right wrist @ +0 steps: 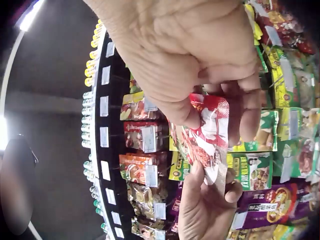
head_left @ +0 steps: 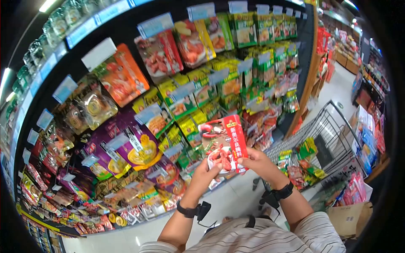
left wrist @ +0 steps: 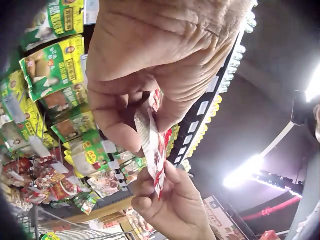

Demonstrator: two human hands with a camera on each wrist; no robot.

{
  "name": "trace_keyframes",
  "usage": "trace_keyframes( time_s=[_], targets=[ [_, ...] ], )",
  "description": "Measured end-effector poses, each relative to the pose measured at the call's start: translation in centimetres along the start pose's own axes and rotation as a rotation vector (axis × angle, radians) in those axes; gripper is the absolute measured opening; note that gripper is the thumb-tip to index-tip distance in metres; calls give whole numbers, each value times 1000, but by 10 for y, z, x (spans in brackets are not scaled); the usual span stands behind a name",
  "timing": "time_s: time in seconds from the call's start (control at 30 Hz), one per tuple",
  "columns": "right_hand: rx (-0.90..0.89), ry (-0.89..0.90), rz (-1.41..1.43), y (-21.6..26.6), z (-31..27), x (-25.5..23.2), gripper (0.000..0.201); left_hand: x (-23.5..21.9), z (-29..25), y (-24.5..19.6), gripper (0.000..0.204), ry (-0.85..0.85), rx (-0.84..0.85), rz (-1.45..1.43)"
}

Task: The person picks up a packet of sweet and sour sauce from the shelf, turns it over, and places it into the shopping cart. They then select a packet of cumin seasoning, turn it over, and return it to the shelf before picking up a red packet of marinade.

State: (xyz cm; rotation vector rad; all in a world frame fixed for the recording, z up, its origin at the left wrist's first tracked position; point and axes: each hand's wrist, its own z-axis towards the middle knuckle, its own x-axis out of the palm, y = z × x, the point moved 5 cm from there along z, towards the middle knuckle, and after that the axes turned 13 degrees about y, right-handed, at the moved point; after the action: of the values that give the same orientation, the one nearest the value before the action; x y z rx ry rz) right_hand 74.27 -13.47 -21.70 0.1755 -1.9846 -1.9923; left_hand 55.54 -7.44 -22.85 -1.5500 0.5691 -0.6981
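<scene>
A red seasoning packet (head_left: 222, 142) with white lettering and a picture of meat is held up before the shelf, its front facing the head camera. My left hand (head_left: 205, 170) pinches its lower left corner, thumb on the front and fingers behind. At the lower right corner my right hand (head_left: 258, 162) grips it the same way. Seen from the left wrist, the packet (left wrist: 151, 142) is almost edge-on between thumb and fingers. In the right wrist view its red and white edge (right wrist: 215, 120) lies under my right thumb.
Hanging packets fill the shelf, among them purple ones (head_left: 141, 145), an orange one (head_left: 122, 78) and green-yellow ones (head_left: 244, 31). Price tags (head_left: 155, 25) stick out in front. A wire shopping cart (head_left: 337, 139) holding several packets (head_left: 301, 164) stands at the right, near a cardboard box (head_left: 348, 219).
</scene>
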Motion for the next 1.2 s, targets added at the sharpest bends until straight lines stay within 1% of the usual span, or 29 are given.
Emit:
trace_keyframes(
  time_s=[0.03,0.07,0.13,0.17,0.27,0.3,0.33,0.43,0.47,0.53,0.57,0.67,0.7,0.73,0.8,0.83,0.87,1.03,1.13,1.2],
  targets=[
    [-88,-8,-41,8,7,5,39,-4,-2,-11,40,7,40,-20],
    [-97,-4,-40,20,12,12,39,-10,-5,-21,40,14,79,-41],
    [-106,8,-32,45,16,25,38,-13,-13,-50,41,18,135,26],
    [-196,14,-73,48,24,26,39,-18,-15,-60,42,10,172,48],
    [-227,37,-51,73,32,39,38,-23,-24,-86,46,-21,230,92],
    [-210,49,-42,81,33,43,35,-28,-24,-88,48,-21,226,125],
    [-228,69,-61,87,36,44,35,-25,-28,-98,47,-45,250,107],
    [-257,118,-91,98,41,47,36,-27,-31,-106,44,-100,351,187],
    [-264,126,-99,99,43,46,36,-29,-30,-104,48,-87,342,206],
    [-278,141,-109,98,47,44,36,-25,-35,-110,43,-125,281,252],
    [-235,165,-102,99,47,43,37,-18,-37,-117,41,-171,304,242],
    [-212,197,-68,94,53,36,38,-21,-36,-116,40,-245,278,319],
    [-219,212,-71,94,54,34,38,-22,-34,-115,41,-256,292,333],
    [-225,232,-62,93,55,31,38,-20,-32,-117,41,-263,334,366],
    [-227,267,-36,89,57,25,38,-14,-29,-118,40,-271,324,338],
    [-229,264,-43,93,53,23,34,-13,-28,-117,38,-277,298,338],
    [-227,273,-51,94,51,19,33,-12,-27,-115,38,-297,278,381],
    [-224,291,-49,87,45,-5,35,5,-15,-110,38,-321,234,417],
    [-223,296,-65,91,37,-11,34,15,-10,-108,34,-353,283,414],
    [-214,288,-52,89,33,-15,34,22,-9,-108,34,-338,255,423]
  ],
)
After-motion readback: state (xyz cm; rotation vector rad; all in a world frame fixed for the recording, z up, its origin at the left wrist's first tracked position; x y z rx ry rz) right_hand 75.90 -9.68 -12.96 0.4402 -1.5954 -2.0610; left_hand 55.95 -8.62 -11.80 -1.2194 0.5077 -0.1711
